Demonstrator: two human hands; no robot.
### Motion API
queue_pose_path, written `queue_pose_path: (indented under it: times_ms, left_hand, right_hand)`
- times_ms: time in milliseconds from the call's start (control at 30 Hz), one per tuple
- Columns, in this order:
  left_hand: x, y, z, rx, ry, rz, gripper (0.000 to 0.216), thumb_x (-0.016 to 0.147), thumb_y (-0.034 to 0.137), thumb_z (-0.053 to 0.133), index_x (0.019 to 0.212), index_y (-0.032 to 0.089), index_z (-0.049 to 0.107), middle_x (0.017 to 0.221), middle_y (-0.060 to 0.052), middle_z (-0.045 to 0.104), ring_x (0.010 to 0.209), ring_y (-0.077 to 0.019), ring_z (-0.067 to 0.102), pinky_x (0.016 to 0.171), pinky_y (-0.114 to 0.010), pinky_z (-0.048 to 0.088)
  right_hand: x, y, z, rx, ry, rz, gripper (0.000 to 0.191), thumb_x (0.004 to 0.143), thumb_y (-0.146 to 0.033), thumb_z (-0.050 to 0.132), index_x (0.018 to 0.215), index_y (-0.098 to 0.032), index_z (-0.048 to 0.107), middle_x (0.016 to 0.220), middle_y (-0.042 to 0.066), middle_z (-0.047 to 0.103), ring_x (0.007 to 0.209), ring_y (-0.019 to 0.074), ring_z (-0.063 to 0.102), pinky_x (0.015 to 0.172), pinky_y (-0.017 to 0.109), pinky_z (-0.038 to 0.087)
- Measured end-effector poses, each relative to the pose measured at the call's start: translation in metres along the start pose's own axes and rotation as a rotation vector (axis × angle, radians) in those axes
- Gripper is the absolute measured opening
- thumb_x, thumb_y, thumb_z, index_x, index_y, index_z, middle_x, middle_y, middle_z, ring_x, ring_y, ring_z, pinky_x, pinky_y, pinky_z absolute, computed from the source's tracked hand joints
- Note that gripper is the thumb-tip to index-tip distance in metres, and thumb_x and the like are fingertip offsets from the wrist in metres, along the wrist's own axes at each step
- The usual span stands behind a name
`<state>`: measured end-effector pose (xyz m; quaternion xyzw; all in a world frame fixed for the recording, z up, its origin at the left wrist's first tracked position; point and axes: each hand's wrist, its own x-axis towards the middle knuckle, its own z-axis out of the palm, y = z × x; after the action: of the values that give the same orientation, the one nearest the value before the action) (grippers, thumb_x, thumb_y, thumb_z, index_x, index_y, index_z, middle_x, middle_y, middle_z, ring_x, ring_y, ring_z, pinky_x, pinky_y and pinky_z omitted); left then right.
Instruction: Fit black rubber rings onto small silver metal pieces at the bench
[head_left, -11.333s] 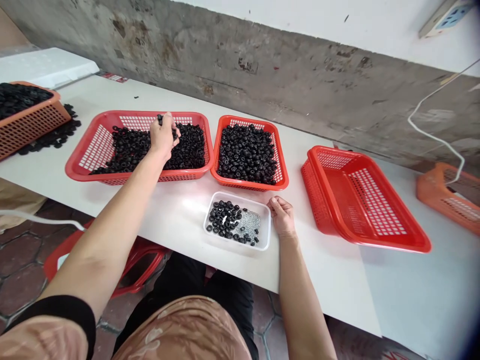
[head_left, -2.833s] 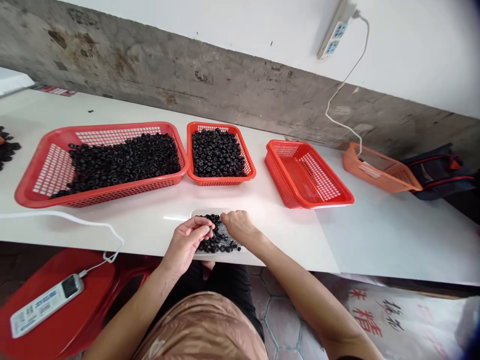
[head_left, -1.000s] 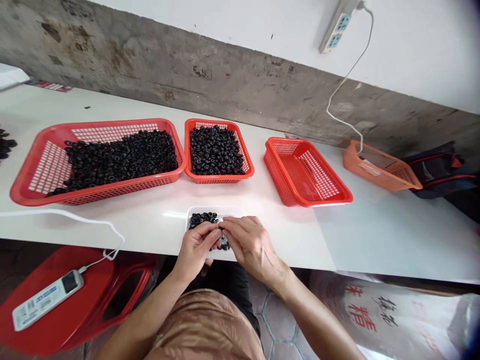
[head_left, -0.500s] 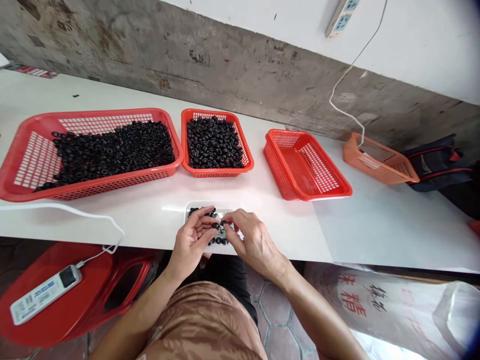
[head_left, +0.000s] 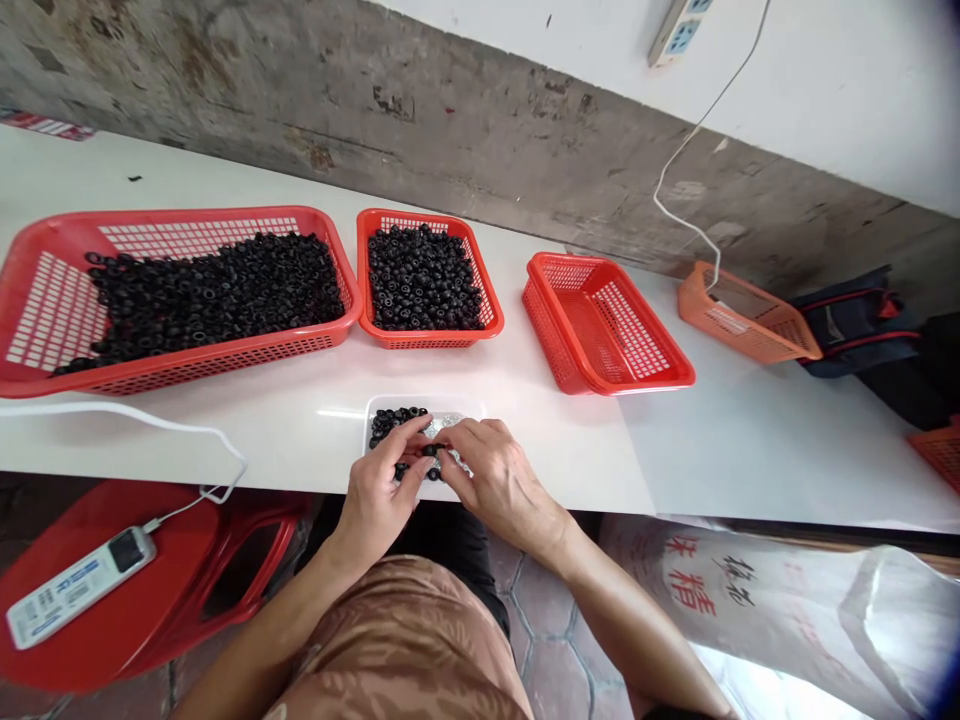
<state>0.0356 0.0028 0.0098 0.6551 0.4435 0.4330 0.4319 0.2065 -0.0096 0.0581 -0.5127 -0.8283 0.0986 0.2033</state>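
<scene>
Head view: tray (head_left: 368, 425) near table edge (head_left: 611, 505)

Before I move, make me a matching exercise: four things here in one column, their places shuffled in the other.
1. white handheld-sized device
2. small tray
3. dark bag
4. socket strip

A. beneath the left hand and right hand
B. on the white upper wall
C. on the red seat
D. beside the orange basket

Pairs: 1-C, 2-A, 3-D, 4-B
</scene>
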Motion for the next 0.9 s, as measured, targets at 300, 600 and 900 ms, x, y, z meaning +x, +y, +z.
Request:
queue_pose_path:
  times_ms: [300, 600, 900]
  left_hand:
    - [0.002, -0.004, 0.002, -0.366, -0.02, -0.252, 0.035, 0.087, 0.025, 0.07, 0.121, 0.022, 0.064, 0.098, -0.004, 0.07, 0.087, -0.0163, 0.068, 0.08, -0.026, 0.058]
    - [0.005, -0.004, 0.007, -0.506, 0.028, -0.342, 0.039, 0.079, 0.025, 0.078, 0.114, 0.02, 0.064, 0.092, -0.003, 0.072, 0.082, -0.0145, 0.067, 0.077, -0.023, 0.055]
    - [-0.003, -0.005, 0.008, -0.285, 0.058, -0.247, 0.034, 0.085, 0.027, 0.072, 0.118, 0.023, 0.065, 0.103, -0.006, 0.072, 0.092, -0.0186, 0.067, 0.074, -0.024, 0.056]
  right_hand:
    - [0.003, -0.002, 0.006, -0.039, 0.048, -0.029, 0.017, 0.099, -0.012, 0.046, 0.096, -0.017, 0.062, 0.082, 0.004, 0.067, 0.077, 0.0181, 0.063, 0.079, 0.034, 0.04]
    - [-0.004, -0.002, 0.008, -0.063, 0.084, -0.005, 0.022, 0.101, -0.011, 0.043, 0.104, -0.016, 0.065, 0.075, 0.002, 0.068, 0.065, 0.0164, 0.061, 0.079, 0.035, 0.039]
    - [-0.005, 0.0, 0.008, -0.017, 0.101, 0.033, 0.021, 0.104, -0.016, 0.045, 0.108, -0.017, 0.065, 0.086, 0.005, 0.076, 0.069, 0.0164, 0.066, 0.078, 0.035, 0.04]
